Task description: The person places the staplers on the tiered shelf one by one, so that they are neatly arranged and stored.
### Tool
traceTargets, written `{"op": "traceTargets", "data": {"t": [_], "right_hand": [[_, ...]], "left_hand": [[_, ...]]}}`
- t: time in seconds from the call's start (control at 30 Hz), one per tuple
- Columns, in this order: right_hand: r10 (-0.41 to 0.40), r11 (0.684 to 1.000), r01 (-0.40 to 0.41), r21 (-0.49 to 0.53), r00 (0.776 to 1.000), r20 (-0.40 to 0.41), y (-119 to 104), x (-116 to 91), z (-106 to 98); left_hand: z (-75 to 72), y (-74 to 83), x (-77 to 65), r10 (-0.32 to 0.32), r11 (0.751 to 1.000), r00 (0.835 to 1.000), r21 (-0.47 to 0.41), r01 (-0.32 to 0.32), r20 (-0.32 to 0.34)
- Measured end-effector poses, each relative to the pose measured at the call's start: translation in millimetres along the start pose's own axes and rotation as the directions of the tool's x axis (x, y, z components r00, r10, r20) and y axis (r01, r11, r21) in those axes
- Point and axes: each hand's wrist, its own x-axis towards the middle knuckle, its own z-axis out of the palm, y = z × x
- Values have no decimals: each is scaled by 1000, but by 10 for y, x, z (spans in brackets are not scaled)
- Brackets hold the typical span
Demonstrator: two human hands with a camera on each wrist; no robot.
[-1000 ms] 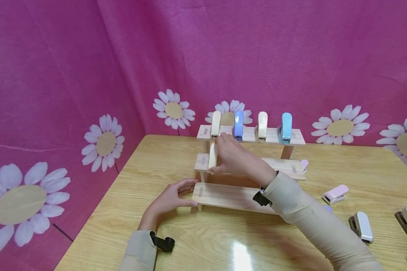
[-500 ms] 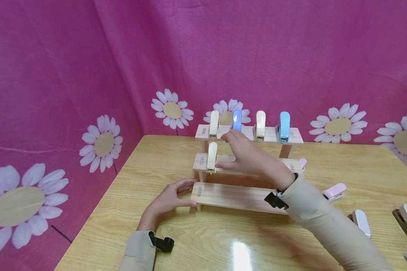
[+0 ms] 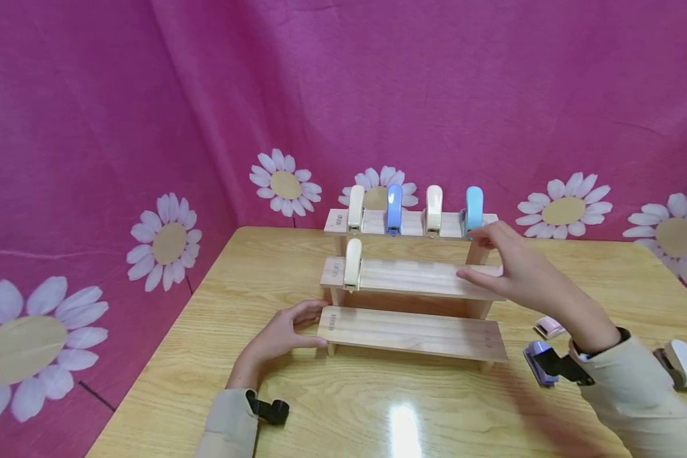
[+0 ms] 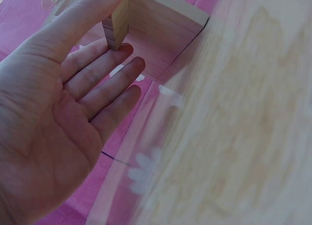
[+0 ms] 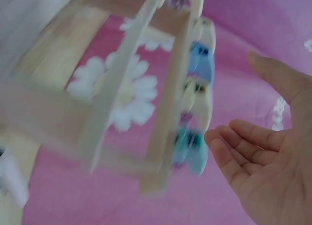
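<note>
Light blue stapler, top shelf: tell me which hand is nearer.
Right: the right hand is just below and right of the light blue stapler; the left hand is far lower left, by the bottom shelf.

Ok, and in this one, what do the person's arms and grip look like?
Both arms wear long, plain beige sleeves: left sleeve, right sleeve. Each wrist has a black band carrying a small black device, the left device and the right device. The left grip and right grip are ungloved. No cables or sleeve markings show.
</note>
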Motion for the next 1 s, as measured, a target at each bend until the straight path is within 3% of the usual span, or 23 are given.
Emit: {"op": "traceTargets", "data": {"t": [0.1,0.53,0.63,0.8,1.0], "right_hand": [[53,999,-53,-9,999,-4,125,-188,-71],[131,985,-141,-102,987,-93,635,-1037,-174],[161,978,-172,-120,983,-91,730,-1231,-158],[287,948,-292,-128,956,-58,878,-1520,-141],[295,946,-303,-114,952,-77,1046,-1817,-122]], "left_hand": [[-5,-7,-8,-5,1000,1000,5,5,-5],[12,-14,-14,-4,1000,1000,6,4,-10],[13,-12,-9,-8,1000,1000,7,8,-12],[10,-9,-3,-25,1000,1000,10,25,-13],[8,8,-1,-37,999,999,8,37,-11]]}}
